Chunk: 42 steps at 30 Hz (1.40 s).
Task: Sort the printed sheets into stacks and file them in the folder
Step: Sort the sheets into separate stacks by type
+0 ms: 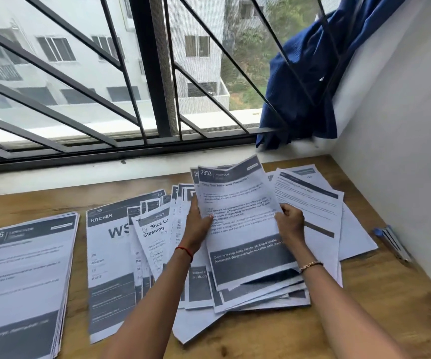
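Printed sheets with dark header bands cover the wooden table (364,307). A neat stack headed "1206" (22,275) lies at the left. A loose fan of sheets marked "KITCHEN" (110,255) and "Shoe Cleaning" spreads in the middle. I hold up a bundle of sheets topped by "2933" (243,229), tilted toward me above a messy pile. My left hand (196,226) grips the bundle's left edge. My right hand (291,224) pinches its right edge. More sheets (320,203) lie to the right. No folder is plainly visible.
A white wall (403,151) closes the table's right side, with a blue and clear pen-like object (390,242) lying beside it. A barred window (131,86) runs along the back, and a blue curtain (305,81) hangs at its right end.
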{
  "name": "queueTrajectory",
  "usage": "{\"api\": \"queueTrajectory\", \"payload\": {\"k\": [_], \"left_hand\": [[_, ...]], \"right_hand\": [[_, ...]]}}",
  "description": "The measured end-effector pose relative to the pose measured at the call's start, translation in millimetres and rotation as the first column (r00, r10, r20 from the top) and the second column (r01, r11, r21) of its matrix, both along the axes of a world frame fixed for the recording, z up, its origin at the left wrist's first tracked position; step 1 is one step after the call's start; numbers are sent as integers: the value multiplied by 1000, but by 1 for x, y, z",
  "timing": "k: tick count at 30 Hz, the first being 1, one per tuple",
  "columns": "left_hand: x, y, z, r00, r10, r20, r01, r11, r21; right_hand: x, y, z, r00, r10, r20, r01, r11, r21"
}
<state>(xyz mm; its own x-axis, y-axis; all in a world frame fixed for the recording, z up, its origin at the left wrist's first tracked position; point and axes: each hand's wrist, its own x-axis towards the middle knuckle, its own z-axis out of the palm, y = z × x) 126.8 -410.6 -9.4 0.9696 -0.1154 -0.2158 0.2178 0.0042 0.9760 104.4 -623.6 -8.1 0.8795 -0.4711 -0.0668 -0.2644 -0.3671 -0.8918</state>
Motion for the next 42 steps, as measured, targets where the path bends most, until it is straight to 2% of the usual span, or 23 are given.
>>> {"api": "queueTrajectory", "payload": {"k": [5, 8, 10, 14, 17, 20, 24, 32, 39, 42], "left_hand": [[10, 31, 5, 986, 154, 62, -156, 987, 32], [12, 56, 11, 971, 237, 37, -237, 972, -6], [11, 74, 11, 959, 282, 12, -282, 959, 3], [8, 116, 1, 925, 376, -50, -370, 924, 99], [-2, 141, -1, 923, 377, -75, -362, 919, 156], [-11, 157, -3, 924, 368, -104, -346, 920, 183], [-17, 167, -6, 922, 366, -125, -337, 919, 204], [-23, 179, -6, 942, 311, -124, -278, 934, 225], [-29, 189, -10, 935, 336, -113, -302, 922, 240], [-32, 188, -6, 929, 354, -103, -330, 923, 198]], "right_hand": [[9, 19, 2, 978, 209, -10, -209, 978, -13], [13, 28, -7, 965, 252, -75, -260, 954, -146], [14, 32, -14, 969, 214, -126, -243, 921, -305], [17, 38, -18, 979, 33, -200, -143, 812, -566], [16, 42, -18, 944, -126, -304, -120, 729, -674], [15, 48, -16, 915, -185, -357, -115, 730, -674], [16, 56, -16, 881, -194, -432, -121, 789, -602], [10, 53, -9, 850, -228, -475, -53, 860, -508], [-3, 56, -14, 865, -249, -435, -94, 771, -629], [-2, 55, -11, 867, -243, -435, -131, 731, -670]]}}
